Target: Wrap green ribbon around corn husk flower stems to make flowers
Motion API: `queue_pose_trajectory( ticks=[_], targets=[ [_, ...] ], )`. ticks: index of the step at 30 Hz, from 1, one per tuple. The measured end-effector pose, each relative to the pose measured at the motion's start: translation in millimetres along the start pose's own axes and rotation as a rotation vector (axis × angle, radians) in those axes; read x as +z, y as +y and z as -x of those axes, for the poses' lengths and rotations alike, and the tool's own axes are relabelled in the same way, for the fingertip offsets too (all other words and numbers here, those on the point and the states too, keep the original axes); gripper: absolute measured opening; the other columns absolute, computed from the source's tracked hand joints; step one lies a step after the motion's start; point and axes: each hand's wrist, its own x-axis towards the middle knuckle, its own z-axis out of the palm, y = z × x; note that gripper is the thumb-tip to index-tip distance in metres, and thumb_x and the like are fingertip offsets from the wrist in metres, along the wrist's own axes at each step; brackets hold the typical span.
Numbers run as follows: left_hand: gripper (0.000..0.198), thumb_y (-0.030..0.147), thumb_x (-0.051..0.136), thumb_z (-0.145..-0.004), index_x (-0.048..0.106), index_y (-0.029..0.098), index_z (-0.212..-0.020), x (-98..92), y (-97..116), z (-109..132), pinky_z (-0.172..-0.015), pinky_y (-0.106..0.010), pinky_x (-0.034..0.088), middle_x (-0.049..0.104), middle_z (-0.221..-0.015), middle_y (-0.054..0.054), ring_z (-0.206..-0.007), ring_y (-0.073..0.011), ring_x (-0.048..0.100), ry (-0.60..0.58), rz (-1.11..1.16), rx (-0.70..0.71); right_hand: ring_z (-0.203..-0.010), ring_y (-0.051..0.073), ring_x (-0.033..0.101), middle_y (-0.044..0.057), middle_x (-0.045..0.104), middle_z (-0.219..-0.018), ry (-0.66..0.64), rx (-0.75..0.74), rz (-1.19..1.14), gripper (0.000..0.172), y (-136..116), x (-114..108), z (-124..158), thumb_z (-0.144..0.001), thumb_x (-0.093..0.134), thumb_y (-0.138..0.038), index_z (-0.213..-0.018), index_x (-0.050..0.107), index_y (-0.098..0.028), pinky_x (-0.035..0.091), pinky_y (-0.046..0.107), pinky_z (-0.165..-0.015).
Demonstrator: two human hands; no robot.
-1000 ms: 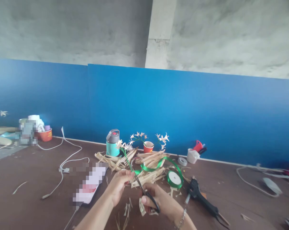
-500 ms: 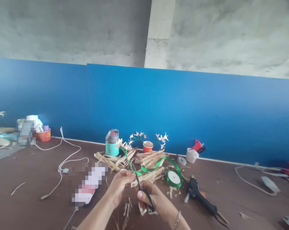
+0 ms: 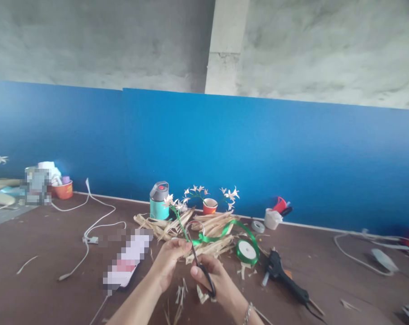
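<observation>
My left hand pinches the lower part of a green flower stem topped with small cream flowers. My right hand is closed round scissors with dark handles, their blades pointing up beside the stem at my left fingertips. Green ribbon runs from near the stem to its spool on the right. Dry husk strips lie behind both hands. How far the scissor blades are apart is hard to make out.
A teal flask and a paper cup with flower sprays stand at the back. On the right lie a black glue gun, a tape roll and a white cup. A phone and white cables are on the left.
My right hand and the scissor handles have shifted slightly left and turned a little more upright. The left hand keeps its hold on the stem.
</observation>
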Motion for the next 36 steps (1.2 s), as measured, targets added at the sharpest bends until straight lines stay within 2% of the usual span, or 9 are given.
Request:
queue_pose_trajectory(
  ticks=[6,12,19,25,30,36],
  targets=[
    [0.032,0.033,0.084,-0.052,0.056,0.017,-0.05,1.8,4.2,1.5,-0.056,-0.026,0.035,0.054,-0.048,0.004,-0.049,-0.0112,0.046,-0.032,0.008,-0.029,-0.037,0.004,0.024,-0.01,0.035,-0.043,0.02,-0.013,-0.003,0.048,6.5,-1.5,-1.3,-0.066,0.067,-0.062,-0.07,0.053,-0.017,0.016,0.02,-0.038],
    [0.031,0.032,0.084,-0.051,0.057,0.017,-0.047,-1.0,6.1,-0.3,-0.057,-0.025,0.031,0.052,-0.047,0.005,-0.05,-0.0098,0.041,-0.009,-0.01,-0.012,-0.041,0.004,0.024,-0.009,0.035,-0.046,0.043,-0.056,0.009,0.042,8.1,-2.8,-0.5,-0.067,0.071,-0.055,-0.068,0.056,-0.015,0.019,0.02,-0.04],
    [0.03,0.028,0.085,-0.049,0.057,0.017,-0.048,-3.0,5.3,-1.1,-0.06,-0.026,0.031,0.051,-0.048,0.005,-0.053,-0.011,0.042,0.014,-0.047,-0.024,-0.036,0.005,0.03,-0.01,0.036,-0.042,0.012,0.007,-0.022,0.049,11.7,-0.2,-2.4,-0.063,0.069,-0.062,-0.072,0.052,-0.018,0.025,0.019,-0.036],
    [0.032,0.029,0.085,-0.048,0.056,0.017,-0.049,-3.3,4.2,-1.3,-0.059,-0.026,0.031,0.051,-0.048,0.006,-0.053,-0.011,0.042,0.008,-0.063,-0.04,-0.041,0.004,0.028,-0.009,0.037,-0.045,0.029,-0.042,0.029,0.049,4.9,0.1,-1.1,-0.063,0.07,-0.061,-0.068,0.053,-0.016,0.022,0.019,-0.04],
    [0.033,0.031,0.085,-0.049,0.055,0.017,-0.049,-6.0,3.2,-4.4,-0.058,-0.025,0.031,0.051,-0.049,0.005,-0.053,-0.0106,0.042,0.0,-0.07,-0.032,-0.048,0.006,0.03,-0.007,0.037,-0.051,0.074,-0.065,0.06,0.049,6.0,0.1,-2.1,-0.061,0.072,-0.059,-0.065,0.053,-0.015,0.024,0.02,-0.044],
    [0.036,0.032,0.085,-0.047,0.053,0.017,-0.051,-7.9,1.2,-3.9,-0.059,-0.026,0.032,0.052,-0.05,0.005,-0.056,-0.012,0.044,-0.002,-0.092,-0.057,-0.037,0.005,0.028,-0.01,0.037,-0.043,0.04,0.032,0.025,0.052,17.0,0.1,-4.7,-0.06,0.069,-0.065,-0.071,0.051,-0.017,0.023,0.019,-0.036]
  ],
)
